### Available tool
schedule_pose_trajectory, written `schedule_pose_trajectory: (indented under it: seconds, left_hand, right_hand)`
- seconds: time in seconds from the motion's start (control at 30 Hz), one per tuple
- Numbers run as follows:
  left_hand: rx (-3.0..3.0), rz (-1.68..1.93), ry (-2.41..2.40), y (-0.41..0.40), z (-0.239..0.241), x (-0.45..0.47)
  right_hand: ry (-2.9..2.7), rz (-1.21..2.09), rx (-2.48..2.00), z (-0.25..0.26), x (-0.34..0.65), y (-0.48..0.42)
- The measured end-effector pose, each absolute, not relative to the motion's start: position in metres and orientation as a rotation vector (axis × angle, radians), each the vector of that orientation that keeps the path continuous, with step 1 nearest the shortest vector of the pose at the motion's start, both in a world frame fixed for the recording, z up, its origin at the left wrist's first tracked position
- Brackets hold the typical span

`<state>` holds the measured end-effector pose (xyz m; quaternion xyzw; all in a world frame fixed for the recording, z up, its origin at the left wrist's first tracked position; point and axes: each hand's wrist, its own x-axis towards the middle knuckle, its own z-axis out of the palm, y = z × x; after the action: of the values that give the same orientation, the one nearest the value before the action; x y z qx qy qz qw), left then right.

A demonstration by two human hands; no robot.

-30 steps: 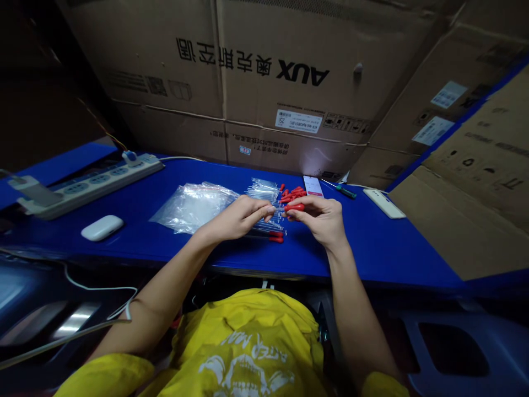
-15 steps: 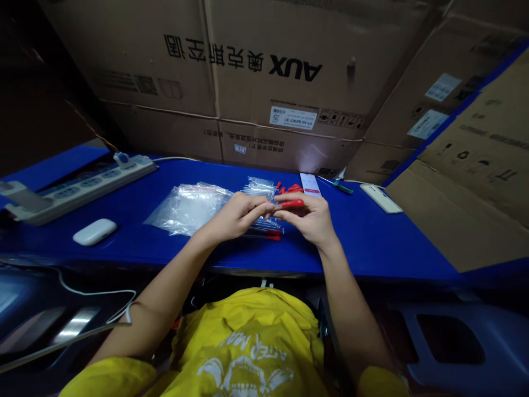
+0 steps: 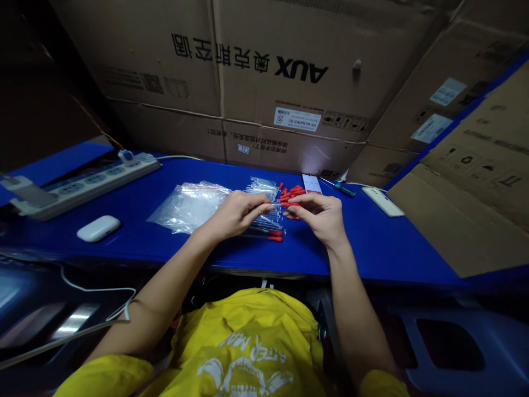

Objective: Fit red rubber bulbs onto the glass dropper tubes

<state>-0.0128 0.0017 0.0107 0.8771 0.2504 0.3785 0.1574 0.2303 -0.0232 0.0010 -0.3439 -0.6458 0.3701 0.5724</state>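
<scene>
My left hand (image 3: pixel 243 212) pinches a glass dropper tube (image 3: pixel 276 205) between thumb and fingers. On the tube's right end sits a red rubber bulb (image 3: pixel 288 204), gripped by the fingertips of my right hand (image 3: pixel 322 216). How far the bulb is pushed on cannot be made out. Beneath and behind the hands lie several loose glass tubes (image 3: pixel 261 186). A pile of red rubber bulbs (image 3: pixel 294 191) is just behind my right fingers. Nearer to me, droppers with red bulbs (image 3: pixel 275 239) lie on the blue table, their left parts partly hidden by my left hand.
Clear plastic bags (image 3: pixel 185 207) lie left of my hands. Farther left are a white case (image 3: pixel 98 228) and a power strip (image 3: pixel 93 179). A phone (image 3: pixel 311 183), a screwdriver (image 3: pixel 344 189) and a white phone-like slab (image 3: pixel 382 200) are at the back right. Cardboard (image 3: pixel 248 88) walls the table's rear.
My right hand has shifted slightly right, and its fingers have opened a little around the bulb. More of the tube and bulb shows between the hands. The camera view has shifted slightly.
</scene>
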Motion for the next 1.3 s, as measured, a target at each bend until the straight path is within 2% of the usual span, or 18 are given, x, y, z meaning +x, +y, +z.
schedule_pose_trajectory:
  seconds: [1.3]
  left_hand:
    - [2.597, 1.030, 0.663, 0.0004, 0.0100, -0.0147]
  right_hand:
    - [-1.559, 0.923, -0.805, 0.0009, 0.2267, -0.0240]
